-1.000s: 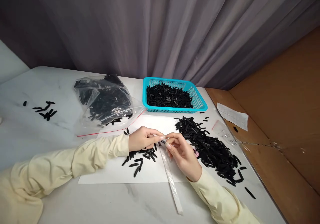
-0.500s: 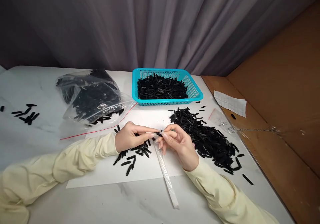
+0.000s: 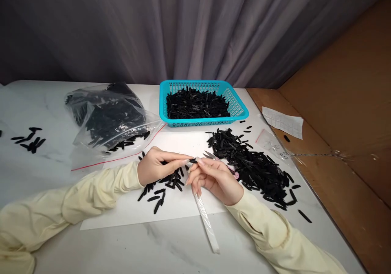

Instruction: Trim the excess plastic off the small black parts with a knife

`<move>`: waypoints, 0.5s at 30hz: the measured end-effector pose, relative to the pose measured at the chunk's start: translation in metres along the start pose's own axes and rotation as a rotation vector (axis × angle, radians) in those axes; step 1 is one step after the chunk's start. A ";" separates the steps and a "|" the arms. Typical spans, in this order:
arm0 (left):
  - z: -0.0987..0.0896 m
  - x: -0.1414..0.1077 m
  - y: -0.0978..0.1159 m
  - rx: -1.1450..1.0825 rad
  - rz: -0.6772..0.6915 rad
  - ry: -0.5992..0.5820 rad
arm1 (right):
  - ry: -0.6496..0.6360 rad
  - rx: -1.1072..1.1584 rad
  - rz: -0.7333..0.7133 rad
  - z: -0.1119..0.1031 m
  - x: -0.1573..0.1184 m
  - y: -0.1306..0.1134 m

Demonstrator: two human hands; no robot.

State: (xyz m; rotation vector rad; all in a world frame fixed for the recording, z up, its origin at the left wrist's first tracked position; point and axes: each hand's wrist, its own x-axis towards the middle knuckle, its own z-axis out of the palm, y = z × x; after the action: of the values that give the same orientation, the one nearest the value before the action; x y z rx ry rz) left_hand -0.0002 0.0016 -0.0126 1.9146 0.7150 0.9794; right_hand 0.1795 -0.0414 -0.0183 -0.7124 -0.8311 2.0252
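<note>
Between my two hands is a small black strip (image 3: pixel 193 160). My left hand (image 3: pixel 159 166) pinches its left end between thumb and straight fingers. The thumb and forefinger of my right hand (image 3: pixel 215 177) close on its other end, while the remaining fingers curl below. Under the hands, on a white sheet (image 3: pixel 116 211), lies a small heap of black strips (image 3: pixel 174 180). A long narrow white wrapped strip (image 3: pixel 207 227) runs down from beneath my right fingers. Scissors (image 3: pixel 234 174) with pink handles lie behind my right hand, beside a larger black heap (image 3: pixel 253 168).
A blue basket (image 3: pixel 201 123) full of black strips stands at the back. To its left lies a clear bag (image 3: pixel 113 115) of black pieces. Loose strips (image 3: pixel 33 143) are at far left. Paper (image 3: pixel 282 122) and a cardboard wall (image 3: pixel 345 82) are at right.
My right hand has rolled, with its lower fingers spread down and left over the white strip's top. The scissors now show behind it. The view has shifted slightly.
</note>
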 end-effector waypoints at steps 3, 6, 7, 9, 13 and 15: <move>0.000 0.000 0.000 -0.009 -0.001 0.001 | -0.029 -0.004 0.025 -0.001 0.000 0.001; 0.001 0.000 0.001 -0.033 -0.025 0.006 | -0.050 0.003 0.036 -0.001 0.000 0.001; 0.001 0.000 0.001 -0.040 -0.039 0.006 | -0.057 0.002 0.038 -0.001 0.000 0.001; 0.001 0.000 0.002 -0.059 -0.064 0.003 | -0.070 -0.006 0.044 -0.001 0.000 0.001; 0.001 0.000 0.003 -0.089 -0.080 -0.009 | -0.063 -0.018 0.050 0.000 0.000 0.001; 0.001 0.000 0.003 -0.085 -0.081 -0.015 | -0.054 -0.015 0.047 0.000 0.000 0.001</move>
State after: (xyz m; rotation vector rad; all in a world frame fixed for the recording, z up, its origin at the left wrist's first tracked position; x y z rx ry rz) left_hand 0.0007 -0.0002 -0.0101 1.8036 0.7257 0.9296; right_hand 0.1792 -0.0414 -0.0193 -0.6938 -0.8693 2.0902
